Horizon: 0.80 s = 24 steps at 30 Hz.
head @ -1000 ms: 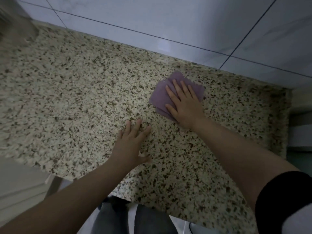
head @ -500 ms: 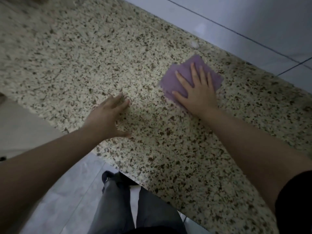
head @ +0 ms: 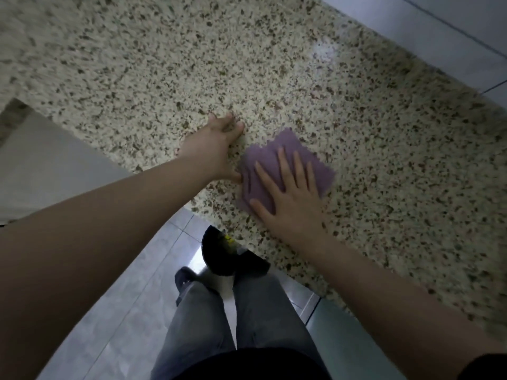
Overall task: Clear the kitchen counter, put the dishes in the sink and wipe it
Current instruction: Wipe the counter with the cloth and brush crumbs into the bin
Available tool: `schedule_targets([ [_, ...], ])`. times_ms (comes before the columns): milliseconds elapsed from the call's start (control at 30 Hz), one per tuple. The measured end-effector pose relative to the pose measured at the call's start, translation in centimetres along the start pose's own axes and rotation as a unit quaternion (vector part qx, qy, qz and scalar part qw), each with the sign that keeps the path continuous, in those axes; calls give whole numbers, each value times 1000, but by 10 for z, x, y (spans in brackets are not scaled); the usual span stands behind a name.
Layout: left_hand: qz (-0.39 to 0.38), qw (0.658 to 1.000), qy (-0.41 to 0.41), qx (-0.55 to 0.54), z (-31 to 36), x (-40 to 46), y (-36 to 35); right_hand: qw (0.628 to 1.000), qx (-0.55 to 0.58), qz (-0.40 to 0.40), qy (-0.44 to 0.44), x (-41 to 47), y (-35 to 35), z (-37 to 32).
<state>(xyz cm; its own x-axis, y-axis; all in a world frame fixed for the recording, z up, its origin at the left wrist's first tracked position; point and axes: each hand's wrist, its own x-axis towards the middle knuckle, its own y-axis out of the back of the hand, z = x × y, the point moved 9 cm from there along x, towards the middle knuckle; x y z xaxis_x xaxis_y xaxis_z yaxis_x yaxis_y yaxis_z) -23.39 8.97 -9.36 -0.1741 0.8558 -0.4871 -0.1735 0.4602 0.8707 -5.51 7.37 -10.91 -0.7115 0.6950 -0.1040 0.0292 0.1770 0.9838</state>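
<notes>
1. Presently we are listing the cloth (head: 285, 171): purple, roughly square, lying flat on the speckled counter (head: 274, 78) close to its front edge, where that edge steps back toward a corner.
2. We are pressing our right hand (head: 288, 204) flat on the cloth, fingers (head: 282, 165) straight and spread apart, pointing away from us toward the back edge; nothing is curled round the fabric.
3. We are resting our left hand (head: 216, 149) on the bare counter just left of the cloth, fingers loosely extended and together, thumb almost touching the cloth's left border; it is holding nothing.
4. We are judging the right hand the working one: the cloth lies directly under its palm and fingers, so any next stroke is starting from there. Unwiped counter is stretching away to the right and toward the back edge.
5. We are noting the left hand as the only thing in the way of a leftward stroke.
6. We are recording the tiled wall (head: 452, 37) along the back edge, and the floor (head: 123, 311) below the front edge with our legs (head: 241, 319) and a dark shoe (head: 225, 253).
7. We are seeing no dishes on the visible counter.
</notes>
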Motion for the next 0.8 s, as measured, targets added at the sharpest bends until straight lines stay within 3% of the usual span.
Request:
schedule_targets([
  [200, -24, 998, -60, -25, -10, 0, -9, 997, 5, 27, -67, -25, -13, -67],
  [333, 75, 991, -49, -103, -51, -29, -1, 995, -4, 35, -93, -22, -14, -105],
  [500, 186, 970, -99, -123, -112, -69, 7, 985, -18, 44, -167, 0, -18, -129],
  [600, 160, 979, -84, -92, -152, -73, -8, 974, -30, 56, -217, 14, -23, -142],
  [800, 130, 980, -147, -41, -206, -95, -13, 935, -30, 91, -340, 40, -30, -175],
])
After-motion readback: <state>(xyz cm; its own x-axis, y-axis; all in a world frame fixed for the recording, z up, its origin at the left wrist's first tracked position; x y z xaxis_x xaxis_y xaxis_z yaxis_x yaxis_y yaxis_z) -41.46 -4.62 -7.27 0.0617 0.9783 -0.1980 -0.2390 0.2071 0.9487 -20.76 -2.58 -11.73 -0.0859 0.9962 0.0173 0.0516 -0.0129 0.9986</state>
